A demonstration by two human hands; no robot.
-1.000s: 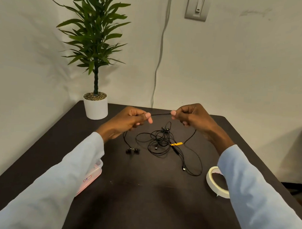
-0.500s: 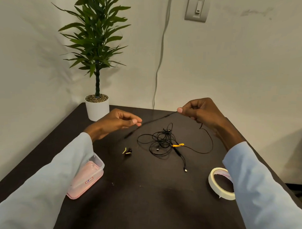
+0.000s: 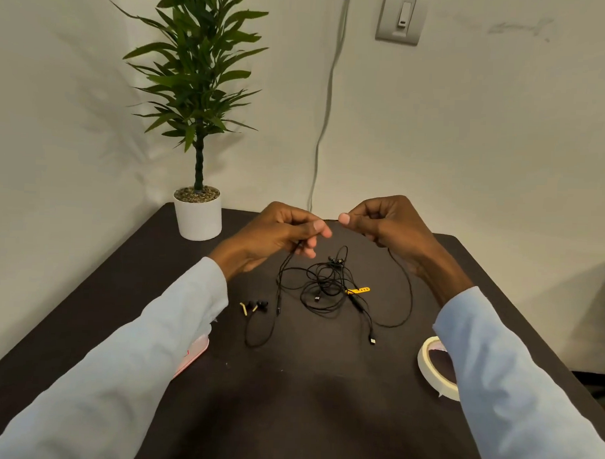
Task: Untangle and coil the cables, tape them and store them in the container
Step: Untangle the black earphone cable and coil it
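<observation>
A tangle of thin black cables (image 3: 323,285) lies in the middle of the dark table (image 3: 288,400), with a yellow strap (image 3: 359,290) at its right side. My left hand (image 3: 277,233) and my right hand (image 3: 380,221) are raised above it, close together, each pinching the same black earphone cable. From my left hand the cable drops to a pair of black earbuds (image 3: 257,305). From my right hand it loops down toward a small plug (image 3: 372,340). A roll of pale tape (image 3: 435,368) lies at the right. The pink container (image 3: 195,352) shows partly under my left sleeve.
A potted green plant (image 3: 197,212) in a white pot stands at the table's far left corner. A grey wire runs down the wall (image 3: 323,134) behind the table. A wall switch (image 3: 401,18) is mounted high up.
My hands, spread apart half a second ago with the cable stretched between them, have come back together. The earbuds end now lies in a longer loop on the table.
</observation>
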